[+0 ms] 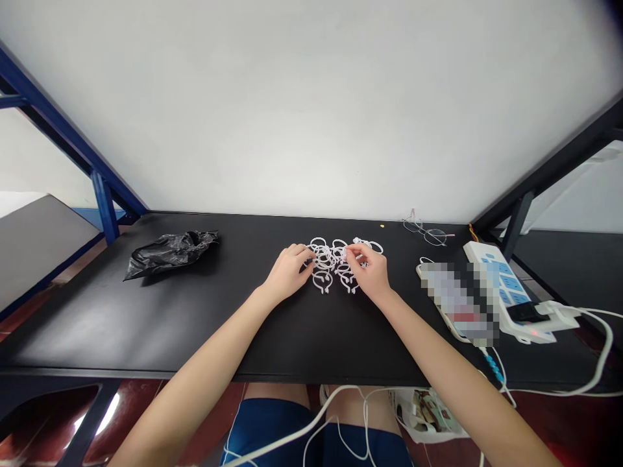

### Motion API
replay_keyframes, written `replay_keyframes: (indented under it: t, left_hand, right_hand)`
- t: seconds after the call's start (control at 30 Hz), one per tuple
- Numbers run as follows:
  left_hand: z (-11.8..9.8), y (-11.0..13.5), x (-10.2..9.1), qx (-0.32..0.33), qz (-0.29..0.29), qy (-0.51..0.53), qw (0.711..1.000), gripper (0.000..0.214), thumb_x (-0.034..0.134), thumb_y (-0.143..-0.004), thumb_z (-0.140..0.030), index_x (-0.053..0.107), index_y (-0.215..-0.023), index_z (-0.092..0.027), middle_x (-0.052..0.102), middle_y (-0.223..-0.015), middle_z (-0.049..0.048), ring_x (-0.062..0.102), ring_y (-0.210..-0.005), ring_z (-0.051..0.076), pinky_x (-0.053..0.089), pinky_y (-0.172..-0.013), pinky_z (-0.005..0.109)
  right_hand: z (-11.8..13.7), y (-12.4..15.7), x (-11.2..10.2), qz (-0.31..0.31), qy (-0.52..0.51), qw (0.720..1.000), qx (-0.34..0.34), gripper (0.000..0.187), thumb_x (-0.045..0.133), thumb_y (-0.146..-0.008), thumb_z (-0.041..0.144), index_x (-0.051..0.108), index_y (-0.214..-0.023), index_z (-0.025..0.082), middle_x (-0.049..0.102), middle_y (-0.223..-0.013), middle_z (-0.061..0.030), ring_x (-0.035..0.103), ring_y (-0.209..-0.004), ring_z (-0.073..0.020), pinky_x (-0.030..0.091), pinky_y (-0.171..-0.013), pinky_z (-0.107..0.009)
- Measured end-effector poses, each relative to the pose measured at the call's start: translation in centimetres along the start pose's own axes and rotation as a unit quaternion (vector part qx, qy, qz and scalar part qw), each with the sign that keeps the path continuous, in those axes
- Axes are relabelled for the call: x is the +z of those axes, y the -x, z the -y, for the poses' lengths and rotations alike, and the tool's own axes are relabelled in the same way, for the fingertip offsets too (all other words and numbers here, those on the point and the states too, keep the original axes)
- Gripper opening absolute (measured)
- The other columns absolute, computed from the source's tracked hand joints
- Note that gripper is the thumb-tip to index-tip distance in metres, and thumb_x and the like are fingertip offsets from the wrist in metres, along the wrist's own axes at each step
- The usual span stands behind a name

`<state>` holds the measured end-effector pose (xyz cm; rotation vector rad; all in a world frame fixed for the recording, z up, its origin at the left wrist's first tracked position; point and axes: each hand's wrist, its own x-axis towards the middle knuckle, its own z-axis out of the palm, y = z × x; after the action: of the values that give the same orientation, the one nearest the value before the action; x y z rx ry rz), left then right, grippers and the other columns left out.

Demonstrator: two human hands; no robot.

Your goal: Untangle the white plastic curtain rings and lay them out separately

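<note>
A pile of white plastic rings (323,261) lies at the middle of the black table. They are open loops with small knobs at their ends, like shower curtain rings, and several overlap in a tangle. At the pile's left edge, my left hand (291,271) has its thumb and fingertips bent together on a ring. My right hand (370,269) reaches in from the right, thumb and forefinger pinched on another ring. Part of the pile is hidden behind my right fingers, and some rings show beyond them at the back.
On the left lies a crumpled black plastic bag (172,251). Glasses (428,232) rest near the wall. To the right are a phone (457,305) with a cable and a white power strip (509,285) with plugs. White cables hang over my lap. Below stands a bag (428,415).
</note>
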<state>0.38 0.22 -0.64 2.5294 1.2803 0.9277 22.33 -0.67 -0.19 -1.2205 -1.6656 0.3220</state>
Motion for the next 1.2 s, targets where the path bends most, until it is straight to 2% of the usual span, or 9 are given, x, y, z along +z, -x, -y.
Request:
replay_keyframes:
  t: [1.2]
  left_hand:
    - [-0.08,0.02,0.1,-0.018,-0.005,-0.007,1.0,0.009,0.053,-0.09,-0.019,0.061,-0.094,-0.02,0.065,-0.097,0.0035,0.059,-0.091,0.019,0.042,-0.085,0.036]
  right_hand:
    - [-0.04,-0.07,-0.06,0.003,0.012,1.0,-0.02,0.012,0.055,-0.086,0.025,0.066,-0.086,0.02,0.07,-0.073,-0.0028,0.066,-0.061,-0.0153,0.052,-0.055,-0.026]
